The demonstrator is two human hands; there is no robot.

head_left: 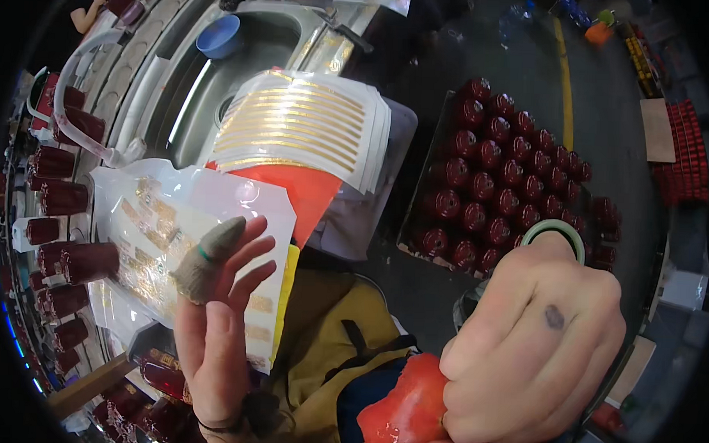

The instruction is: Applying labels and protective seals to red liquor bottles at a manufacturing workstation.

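My left hand [224, 326] is raised with its fingers apart, and nothing shows in it. A grey finger cover with a green band [210, 255] sits on one finger. Behind that hand lies a white sheet with gold printed patterns [148, 214]. My right hand [534, 337], close to the camera, is curled into a fist around a wet-looking, red-orange flexible piece [399, 407], which sticks out to the left. A pale green round rim [579, 243] shows just beyond its knuckles; I cannot tell what it belongs to.
Gold-striped sheets [296, 118] lie over a red sheet [312, 193], beside a metal sink [287, 32] with a blue bowl [220, 36]. Dark red glass jars [91, 262] line the left. Many more jars [473, 217] stand on a low tray at right.
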